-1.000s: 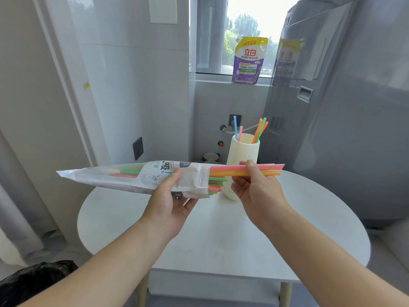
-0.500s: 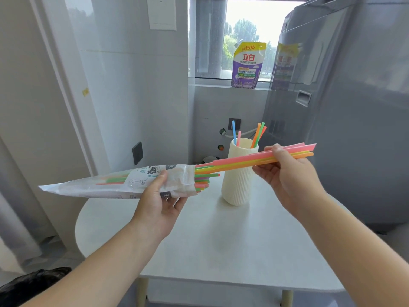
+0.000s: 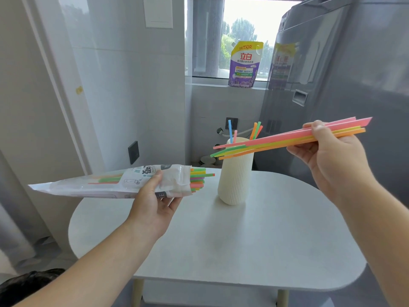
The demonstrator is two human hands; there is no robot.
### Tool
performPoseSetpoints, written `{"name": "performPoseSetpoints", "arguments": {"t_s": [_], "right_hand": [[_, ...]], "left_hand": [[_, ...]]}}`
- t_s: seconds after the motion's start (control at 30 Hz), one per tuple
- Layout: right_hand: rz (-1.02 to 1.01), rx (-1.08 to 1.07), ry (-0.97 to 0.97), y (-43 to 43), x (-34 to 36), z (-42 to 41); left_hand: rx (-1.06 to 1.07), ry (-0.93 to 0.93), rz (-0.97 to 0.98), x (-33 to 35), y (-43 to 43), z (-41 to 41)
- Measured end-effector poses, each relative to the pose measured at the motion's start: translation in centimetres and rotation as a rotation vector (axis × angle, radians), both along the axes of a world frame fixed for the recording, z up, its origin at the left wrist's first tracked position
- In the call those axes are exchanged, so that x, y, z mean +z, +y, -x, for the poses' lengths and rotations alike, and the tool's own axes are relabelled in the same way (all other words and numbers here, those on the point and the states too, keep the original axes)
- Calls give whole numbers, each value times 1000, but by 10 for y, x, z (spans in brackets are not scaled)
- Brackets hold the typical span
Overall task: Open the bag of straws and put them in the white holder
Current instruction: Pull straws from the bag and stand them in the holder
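Head view, one entry.

Progress. Bag [image 3: 106, 185] already open at its right end; opening step judged done. Transfer judged partly done: a few straws stand in the holder, one bundle is in the air, and many remain in the bag.

Bag. Long white printed pouch, held roughly level above the left part of the table [image 3: 265, 251], mouth pointing right toward the holder. Contents: a good number of straws, green, yellow, pink and orange; their ends [image 3: 199, 179] poke out of the mouth, just short of the holder.

Left hand [image 3: 155, 209]. Closed around the bag near its mouth, thumb on top, fingers underneath.

Holder [image 3: 235, 180]. Tall ribbed white cup, upright on the table, near its far edge. Contents: about five straws [image 3: 254, 131] standing tilted, one blue, one pink, the rest orange and green.

Bundle of straws [image 3: 276, 140]. Pink, yellow, green and orange, fully clear of the bag, slanting up to the right and passing in front of the holder's rim; contact cannot be told.

Right hand [image 3: 327, 156]. Pinching the bundle near its right end, thumb above, fingers below.

Left to do, by judgement: tip the bundle upright, drop it into the holder, then repeat for the rest.
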State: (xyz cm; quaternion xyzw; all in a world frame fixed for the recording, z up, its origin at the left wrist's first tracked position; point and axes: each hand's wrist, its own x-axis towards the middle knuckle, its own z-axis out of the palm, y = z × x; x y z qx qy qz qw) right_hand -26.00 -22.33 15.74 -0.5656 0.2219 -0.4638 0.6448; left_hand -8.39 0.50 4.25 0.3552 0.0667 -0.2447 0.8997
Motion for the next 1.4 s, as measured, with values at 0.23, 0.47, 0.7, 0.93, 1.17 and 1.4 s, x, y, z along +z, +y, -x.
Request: {"name": "performPoseSetpoints", "arguments": {"t_s": [0.23,0.47,0.7,0.93,1.17,1.4], "right_hand": [[132,-118,45,3,10,7],[268,-140,89,-5,23,1],[455,-147,232,-10,39,-12],[577,-93,419,-2,52,-31],[466,-182,341,-18,59,-30],[390,-230,285,-28,57,-23]], "left_hand": [[-47,-9,-19,-4,-9,7],[-81,-12,-30,-7,-16,14],[-97,-28,-35,-8,-14,12],[-104,-18,-36,-9,-14,13],[-110,-20,-31,-10,-13,11],[-113,-25,-32,-12,-14,11]]}}
